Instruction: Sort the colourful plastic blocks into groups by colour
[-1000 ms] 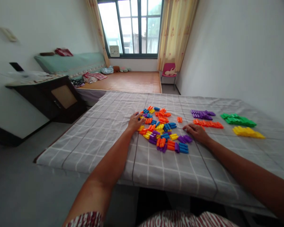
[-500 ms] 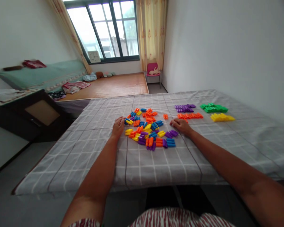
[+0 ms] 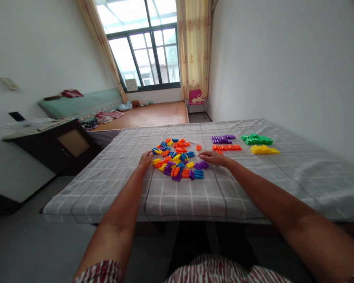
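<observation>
A loose pile of small plastic pieces (image 3: 177, 157) in orange, yellow, blue and purple lies on the checked cloth; the pieces look like pegs, but their exact kind is too small to make out. At the pile's left edge rests my left hand (image 3: 146, 158), open, its fingers beside a blue and yellow piece. My right hand (image 3: 212, 157) is low over the cloth on the pile's right side. Its fingers stretch left, open, close to the purple pieces (image 3: 201, 165). One orange piece (image 3: 198, 147) lies apart, just beyond those fingertips.
Sorted by colour at the right are purple (image 3: 222, 139), orange (image 3: 226, 147), green (image 3: 256, 139) and yellow (image 3: 264, 149) groups. The cloth-covered table (image 3: 106, 188) ends near my body. Behind it stand a bed (image 3: 159, 112), a pink chair (image 3: 196, 97) and a dark cabinet (image 3: 73, 145).
My right hand has moved left, nearer the pile, and its fingers reach out further. My left hand stays at the pile's left edge. The camera view has tilted up and turned slightly.
</observation>
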`<state>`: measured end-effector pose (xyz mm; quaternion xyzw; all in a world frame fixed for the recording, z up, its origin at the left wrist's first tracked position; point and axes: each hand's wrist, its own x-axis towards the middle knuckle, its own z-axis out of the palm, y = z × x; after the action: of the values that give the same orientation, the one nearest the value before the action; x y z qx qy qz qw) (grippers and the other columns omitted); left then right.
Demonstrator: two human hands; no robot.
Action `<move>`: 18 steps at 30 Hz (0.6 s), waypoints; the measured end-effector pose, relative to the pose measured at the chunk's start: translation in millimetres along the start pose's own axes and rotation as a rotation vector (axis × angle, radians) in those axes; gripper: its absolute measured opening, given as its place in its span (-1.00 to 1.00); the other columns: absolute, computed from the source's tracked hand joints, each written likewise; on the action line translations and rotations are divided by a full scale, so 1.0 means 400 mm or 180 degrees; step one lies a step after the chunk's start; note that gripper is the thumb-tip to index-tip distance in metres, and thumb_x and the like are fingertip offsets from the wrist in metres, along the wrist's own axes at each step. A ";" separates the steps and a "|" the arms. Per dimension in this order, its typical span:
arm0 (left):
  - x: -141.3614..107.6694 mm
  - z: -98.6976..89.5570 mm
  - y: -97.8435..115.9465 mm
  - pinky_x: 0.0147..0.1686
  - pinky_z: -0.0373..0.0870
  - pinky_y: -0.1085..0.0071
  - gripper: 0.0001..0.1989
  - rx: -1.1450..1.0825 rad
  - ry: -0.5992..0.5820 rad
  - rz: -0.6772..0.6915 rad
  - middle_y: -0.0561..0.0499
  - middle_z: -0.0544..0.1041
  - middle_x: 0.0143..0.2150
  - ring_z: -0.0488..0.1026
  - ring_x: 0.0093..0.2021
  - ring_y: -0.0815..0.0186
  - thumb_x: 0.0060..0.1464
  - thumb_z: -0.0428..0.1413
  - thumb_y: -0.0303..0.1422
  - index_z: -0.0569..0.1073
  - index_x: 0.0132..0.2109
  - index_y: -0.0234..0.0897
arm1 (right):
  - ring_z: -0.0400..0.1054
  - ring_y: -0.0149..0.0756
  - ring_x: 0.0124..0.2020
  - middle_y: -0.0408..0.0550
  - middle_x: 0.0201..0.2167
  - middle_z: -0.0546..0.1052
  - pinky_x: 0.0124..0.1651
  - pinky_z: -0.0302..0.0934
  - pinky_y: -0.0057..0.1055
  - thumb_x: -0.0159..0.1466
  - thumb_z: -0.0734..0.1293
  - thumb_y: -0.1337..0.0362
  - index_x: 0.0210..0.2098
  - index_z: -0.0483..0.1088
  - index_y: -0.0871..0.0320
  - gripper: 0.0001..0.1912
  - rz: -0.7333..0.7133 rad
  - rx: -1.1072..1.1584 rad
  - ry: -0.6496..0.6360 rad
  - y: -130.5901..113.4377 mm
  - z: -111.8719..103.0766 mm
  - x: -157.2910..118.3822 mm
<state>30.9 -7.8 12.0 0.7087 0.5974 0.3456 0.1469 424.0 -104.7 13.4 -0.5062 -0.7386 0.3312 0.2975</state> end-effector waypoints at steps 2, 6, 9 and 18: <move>-0.017 0.015 -0.007 0.09 0.27 0.25 -0.62 0.0197 0.0103 -0.0058 -0.21 0.54 0.00 0.42 0.05 0.14 0.11 -0.07 -0.31 0.55 -0.08 -0.36 | 0.43 -0.27 -0.22 -0.06 -0.19 0.57 -0.15 0.32 -0.39 0.12 0.39 0.01 -0.07 0.51 0.09 -0.55 -0.0084 -0.0098 -0.0343 -0.016 -0.011 -0.025; -0.023 0.029 -0.019 0.04 0.29 0.27 -0.61 0.0406 0.0152 -0.0081 -0.20 0.54 -0.01 0.42 0.04 0.15 0.13 -0.10 -0.28 0.54 -0.07 -0.32 | 0.44 -0.25 -0.16 -0.06 -0.17 0.55 -0.10 0.32 -0.35 0.07 0.44 0.09 -0.07 0.48 0.08 -0.56 -0.0117 -0.0021 -0.0501 -0.023 -0.021 -0.071; -0.017 0.024 -0.025 0.02 0.30 0.33 -0.60 0.0368 0.0166 -0.0073 -0.17 0.56 -0.03 0.44 0.01 0.18 0.12 -0.09 -0.26 0.55 -0.08 -0.31 | 0.44 -0.24 -0.12 0.01 -0.06 0.50 -0.11 0.35 -0.31 0.05 0.46 0.12 -0.10 0.40 0.13 -0.55 0.0036 0.0700 -0.0199 0.002 -0.015 -0.085; -0.022 0.014 -0.044 0.00 0.34 0.32 -0.56 -0.0222 0.0434 -0.0140 -0.15 0.58 -0.05 0.47 -0.03 0.16 0.10 -0.08 -0.22 0.56 -0.05 -0.35 | 0.39 -0.25 -0.18 -0.03 -0.16 0.51 -0.13 0.32 -0.26 -0.05 0.52 0.13 -0.06 0.35 0.11 -0.41 0.0053 -0.0155 0.0874 0.067 -0.005 -0.129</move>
<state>20.9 -10.6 -5.8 0.6646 0.6090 0.4103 0.1380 456.3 -145.8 -11.7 -0.5599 -0.6946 0.2432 0.3806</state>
